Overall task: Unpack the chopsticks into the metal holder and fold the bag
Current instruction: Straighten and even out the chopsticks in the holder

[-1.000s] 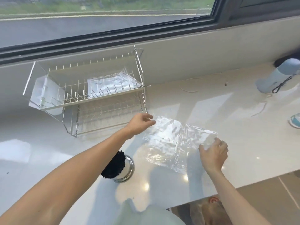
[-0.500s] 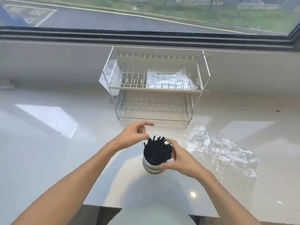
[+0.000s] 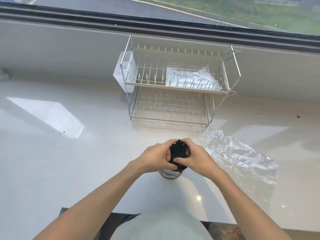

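Note:
A bundle of black chopsticks (image 3: 178, 151) stands upright in a round metal holder (image 3: 168, 174) on the white counter. My left hand (image 3: 155, 158) wraps the bundle from the left and my right hand (image 3: 197, 159) from the right, fingers closed around the sticks. Most of the holder is hidden under my hands; only its shiny lower rim shows. The clear plastic bag (image 3: 237, 153) lies flat and crinkled on the counter just right of my right hand, untouched.
A two-tier wire dish rack (image 3: 216, 91) stands behind the holder against the window sill, with a second clear bag (image 3: 190, 78) on its upper shelf and a white plastic cup (image 3: 119, 73) on its left side. The counter's near edge runs just below my forearms.
Both hands left the bag, which stayed on the counter. The right hand reached the holder first, then the left closed in; now both grip the chopstick bundle. The view swung left.

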